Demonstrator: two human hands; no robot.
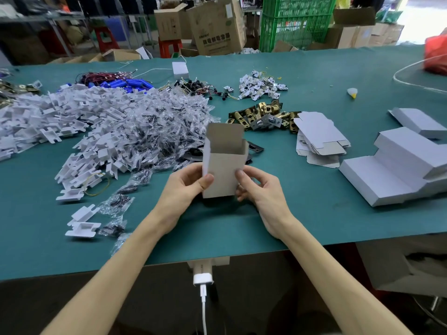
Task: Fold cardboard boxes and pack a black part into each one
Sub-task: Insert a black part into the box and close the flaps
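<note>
Both hands clamp 1 cardboard box point(223, 165) between them. The left hand point(185, 187) takes its left side, with the thumb pressed flat on the front face near the lower edge and the other fingers curled behind the box. The right hand point(260, 189) takes the right side in the same way: thumb on the front face, fingers bent around the back and bottom corner. The box stands upright in the middle of the view, low over the green table mat point(302, 218). Its top is open, and 1 flap rises at the far side.

Directly behind the box lie dark flat black parts point(254, 146), mostly hidden by it. To the left there is a wide heap of clear bags point(157, 122) with small dark pieces inside, and further left a heap of white inserts point(67, 112); some of both are scattered near the left forearm. Beyond the box, to the right, lie brass latches point(263, 114), and beside them a pile of flat box blanks point(319, 139). Stacks of white boxes point(399, 170) lie at the right edge, well apart from the hands. Further back are blue cylinders point(130, 82) with wires and small white tagged pieces point(261, 87). A white plug point(203, 279) hangs under the near table edge, between the forearms.
</note>
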